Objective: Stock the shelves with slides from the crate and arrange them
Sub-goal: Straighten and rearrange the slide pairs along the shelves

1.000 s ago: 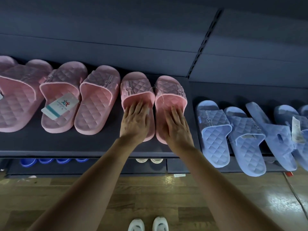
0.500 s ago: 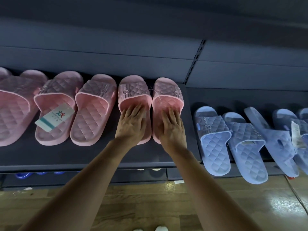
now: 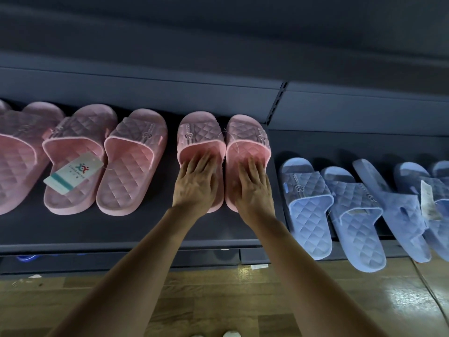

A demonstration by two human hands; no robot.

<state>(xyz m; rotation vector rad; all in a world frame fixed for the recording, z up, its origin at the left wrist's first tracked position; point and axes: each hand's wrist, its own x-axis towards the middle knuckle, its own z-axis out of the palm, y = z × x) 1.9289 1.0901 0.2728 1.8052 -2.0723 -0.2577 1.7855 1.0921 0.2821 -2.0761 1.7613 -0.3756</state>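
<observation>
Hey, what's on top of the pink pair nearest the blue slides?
A flat hand rests on each footbed: the left hand on the left slide, the right hand on the right slide. The footbeds beneath the palms are hidden.

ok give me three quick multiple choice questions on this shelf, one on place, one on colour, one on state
1. Where do the blue slides lie relative to the pair under the left hand and right hand?
A. to its left
B. to its right
C. on the floor

2. What colour is that pair?
A. white
B. blue
C. pink

3. How do the hands lie?
A. flat, fingers straight, one on each insole
B. curled round the straps
C. hanging clear of the shelf

Key: 1 B, the blue ones start just right of the pair; 2 C, both slides are pink; 3 A, straight fingers rest on the insoles.
</observation>
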